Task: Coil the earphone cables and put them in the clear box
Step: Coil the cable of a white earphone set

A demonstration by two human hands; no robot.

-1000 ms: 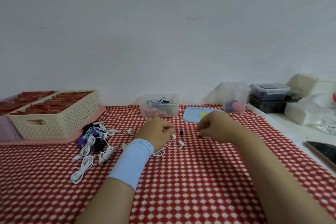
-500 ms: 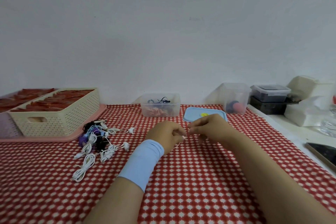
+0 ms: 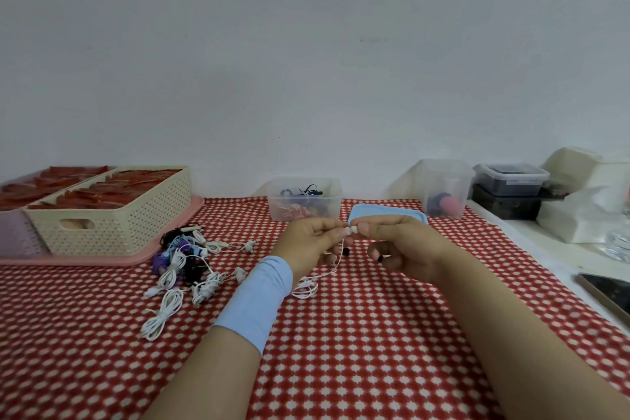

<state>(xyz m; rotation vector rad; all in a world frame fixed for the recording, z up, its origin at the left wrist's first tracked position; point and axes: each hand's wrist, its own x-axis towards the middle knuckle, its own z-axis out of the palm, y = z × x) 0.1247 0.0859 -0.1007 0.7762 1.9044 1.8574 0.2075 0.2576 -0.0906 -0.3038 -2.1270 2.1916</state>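
White earphone cable (image 3: 336,262) pinched between both hands

Red-and-white checked cloth (image 3: 341,351) spreads wide at 6 o'clock, around the forearms. Above it, the left hand (image 3: 312,242) and the right hand (image 3: 405,249) meet. Each pinches the white buds with curled fingers, and the cable hangs down to a small loop on the cloth.

At 9 o'clock lies a pile of earphones (image 3: 184,262). Behind it a cream basket (image 3: 112,215) of red things stands on a pink tray (image 3: 102,261).

At 12 o'clock the clear box (image 3: 304,201) stands open with dark and orange cables inside, and a blue lid (image 3: 385,211) lies just beside it. At 1 o'clock a taller clear tub (image 3: 446,181) holds a pink thing. Behind all is a plain white wall (image 3: 306,78).
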